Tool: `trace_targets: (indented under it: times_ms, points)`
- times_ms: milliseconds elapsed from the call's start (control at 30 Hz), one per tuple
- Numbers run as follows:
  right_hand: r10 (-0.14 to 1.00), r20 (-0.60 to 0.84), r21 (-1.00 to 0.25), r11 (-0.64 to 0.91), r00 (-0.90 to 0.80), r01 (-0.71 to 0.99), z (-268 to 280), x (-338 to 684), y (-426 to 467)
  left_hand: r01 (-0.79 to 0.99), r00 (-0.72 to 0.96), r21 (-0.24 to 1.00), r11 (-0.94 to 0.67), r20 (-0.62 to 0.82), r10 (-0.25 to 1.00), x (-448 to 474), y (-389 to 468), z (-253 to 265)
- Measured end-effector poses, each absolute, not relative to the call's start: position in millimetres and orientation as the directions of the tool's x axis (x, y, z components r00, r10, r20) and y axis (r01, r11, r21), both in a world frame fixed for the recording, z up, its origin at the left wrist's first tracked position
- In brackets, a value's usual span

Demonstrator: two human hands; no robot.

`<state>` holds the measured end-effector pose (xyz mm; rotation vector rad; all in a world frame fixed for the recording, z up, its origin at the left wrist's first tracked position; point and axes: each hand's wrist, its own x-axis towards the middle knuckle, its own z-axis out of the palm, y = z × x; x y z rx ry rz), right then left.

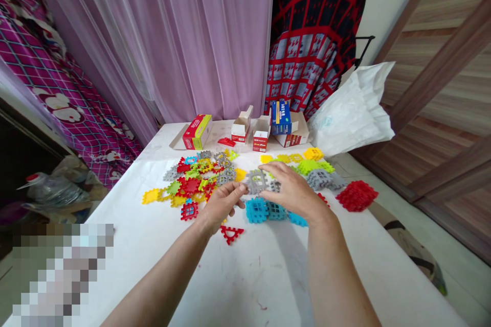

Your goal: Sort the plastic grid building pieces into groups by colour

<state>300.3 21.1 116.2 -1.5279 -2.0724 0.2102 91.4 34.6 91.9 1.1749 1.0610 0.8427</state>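
A grey toothed building tile point(256, 182) with window-like cutouts is held up between my hands over the middle of the table. My left hand point(225, 201) is closed, its thumb and fingertips pinched at the tile's left edge. Curved around the tile's right side is my right hand point(288, 188), with the thumb below and the fingers above. Blue toothed tiles point(258, 209) stand just under the hands. A red triangular piece point(231, 234) lies nearer to me. Beside my left hand spreads a mixed heap of tiles point(191, 185) in red, yellow, green and grey.
To the right are stacks of red tiles point(357, 195), grey tiles point(319, 179), green tiles point(312, 166) and yellow tiles point(313, 154). Along the back stand a red-green box point(197, 132), small open boxes point(261, 140) and a blue box point(281, 117). A white bag point(355, 110) leans at the back right.
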Motion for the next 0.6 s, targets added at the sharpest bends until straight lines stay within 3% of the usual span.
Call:
trace_targets:
  times_ms: [133,267,433,600]
  points:
    - [0.945,0.320,-0.407,0.067,0.073,0.911,98,346,27,0.041,0.188,0.989,0.141,-0.147,0.971,76,36,87]
    - [0.967,0.126,-0.356,-0.165,0.222,0.920,81,373,33,0.146,-0.012,0.989,0.038,-0.037,0.999,45,34,64]
    - [0.986,-0.061,-0.280,-0.168,0.157,0.945,72,361,42,0.253,-0.182,0.967,-0.035,0.083,0.980,5,19,29]
    - [0.987,-0.119,-0.232,-0.135,0.110,0.963,64,356,47,0.320,-0.223,0.946,-0.053,0.129,0.966,-17,1,13]
